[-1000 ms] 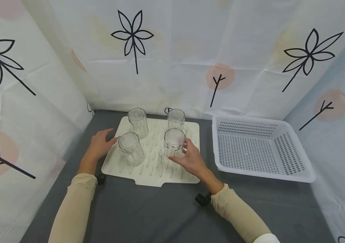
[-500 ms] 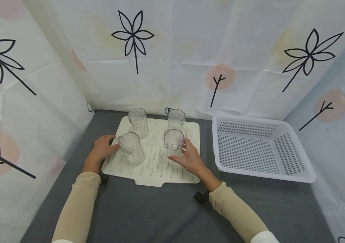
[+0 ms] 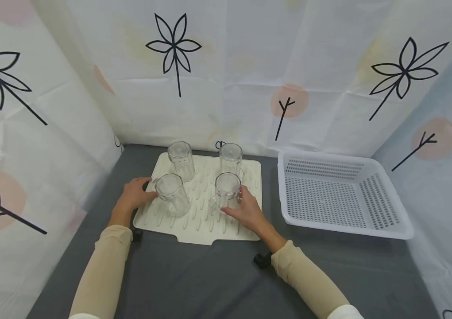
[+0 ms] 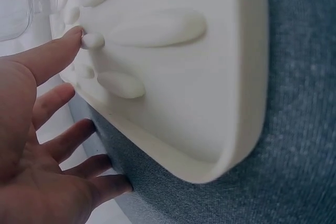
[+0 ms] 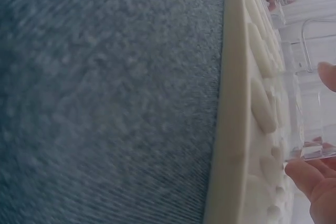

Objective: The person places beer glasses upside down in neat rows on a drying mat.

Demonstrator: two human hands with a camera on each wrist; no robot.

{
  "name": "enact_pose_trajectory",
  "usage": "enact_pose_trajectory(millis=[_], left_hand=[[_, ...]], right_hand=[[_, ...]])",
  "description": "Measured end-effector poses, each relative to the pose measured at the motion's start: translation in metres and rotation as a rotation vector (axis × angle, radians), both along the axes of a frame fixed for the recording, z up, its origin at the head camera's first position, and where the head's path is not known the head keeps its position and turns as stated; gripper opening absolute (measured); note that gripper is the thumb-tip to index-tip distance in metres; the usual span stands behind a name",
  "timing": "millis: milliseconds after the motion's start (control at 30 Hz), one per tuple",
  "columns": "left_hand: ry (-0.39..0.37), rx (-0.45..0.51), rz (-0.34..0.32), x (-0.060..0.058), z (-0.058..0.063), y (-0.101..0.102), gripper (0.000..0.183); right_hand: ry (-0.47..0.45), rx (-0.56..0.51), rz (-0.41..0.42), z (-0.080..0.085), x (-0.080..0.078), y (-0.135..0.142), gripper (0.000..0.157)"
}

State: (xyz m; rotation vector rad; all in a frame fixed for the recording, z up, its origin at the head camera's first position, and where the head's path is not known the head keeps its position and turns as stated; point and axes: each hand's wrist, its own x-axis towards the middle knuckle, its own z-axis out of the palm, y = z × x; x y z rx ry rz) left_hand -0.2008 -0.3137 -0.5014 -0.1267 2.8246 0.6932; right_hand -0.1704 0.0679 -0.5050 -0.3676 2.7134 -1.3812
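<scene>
Four-sided and cream-coloured, a ribbed drying mat (image 3: 194, 234) lies on the dark grey table, with several clear glass mugs on it. My right hand (image 3: 247, 212) holds the front right mug (image 3: 227, 188) between thumb and fingers, its handle pointing left. In the right wrist view, the thumb and fingertips lie about the mug (image 5: 311, 106) just above the mat. At the mat's left edge is my left hand (image 3: 133, 195), beside the front left mug (image 3: 171, 195). Its fingers (image 4: 71, 140) are loosely extended past the mat's edge, and its thumb lies over the ribs.
Two more glass mugs stand at the back of the mat, one left (image 3: 182, 161) and one right (image 3: 231, 155). A white perforated basket (image 3: 347, 229) sits to the right of the mat. Patterned cloth walls (image 3: 226, 88) enclose the table's back and sides.
The right hand and its mug have shifted slightly toward the table's front. My left hand has moved right, closer to the front left mug, then stayed nearly still.
</scene>
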Motion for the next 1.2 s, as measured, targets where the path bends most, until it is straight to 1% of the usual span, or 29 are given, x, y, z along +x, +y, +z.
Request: enact_pose_trajectory(millis=[133,233,333,500,600,700,800,900,1033,1100,1200], left_hand=[[0.011,-0.004,-0.004,0.0,-0.001,0.0,0.071],[0.013,0.002,-0.008,0.0,-0.002,0.001,0.072],[0.02,0.003,-0.002,0.0,-0.002,0.001,0.072],[0.031,0.007,0.007,-0.002,0.001,0.004,0.071],[0.03,0.003,0.007,-0.004,0.002,0.006,0.071],[0.029,-0.001,0.005,-0.005,0.001,0.008,0.071],[0.028,0.001,0.003,-0.006,0.0,0.008,0.071],[0.027,0.001,-0.001,-0.007,0.0,0.006,0.071],[0.021,-0.005,-0.006,-0.008,0.003,0.004,0.071],[0.013,-0.007,-0.005,-0.007,0.005,0.004,0.071],[0.006,-0.008,-0.002,-0.006,0.006,0.003,0.071]], right_hand=[[0.022,0.041,-0.014,-0.002,0.001,0.0,0.09],[0.009,0.056,-0.028,-0.002,0.002,0.001,0.089],[0.0,0.075,-0.017,-0.002,0.003,0.002,0.088],[0.01,0.095,-0.006,-0.002,0.003,0.004,0.085],[-0.006,0.085,-0.007,-0.001,0.003,0.004,0.086],[-0.03,0.088,-0.005,0.001,0.004,0.005,0.088],[-0.028,0.107,0.003,0.005,0.006,0.006,0.088],[-0.011,0.109,0.028,0.013,0.007,0.008,0.083],[0.004,0.091,0.077,0.03,0.01,0.012,0.079],[0.009,0.106,0.097,0.04,0.012,0.015,0.078],[0.049,0.143,0.106,0.055,0.015,0.02,0.075]])
